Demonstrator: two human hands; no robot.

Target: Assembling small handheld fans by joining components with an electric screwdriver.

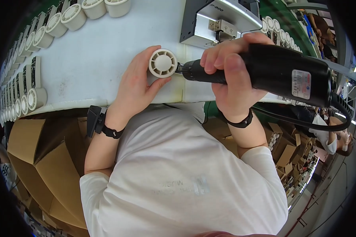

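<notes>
My left hand [136, 81] grips a small round white plastic housing [163, 63] with a spoked vent on its face, thumb and fingers curled about its left side. In my right hand [235, 73] is a black electric screwdriver [292, 71], held level with its nose pointing left. The tool's tip meets the right side of the housing, at a small dark part whose detail I cannot make out. A black cable [324, 127] loops from the screwdriver's rear end.
A silver and black metal machine [221, 23] stands just beyond my right hand. Rows of similar white housings [73, 17] with dark strips line the white table's [79, 71] left side; more [277, 27] stand far right. An opened cardboard box [53, 170] sits below left. People are in the right background.
</notes>
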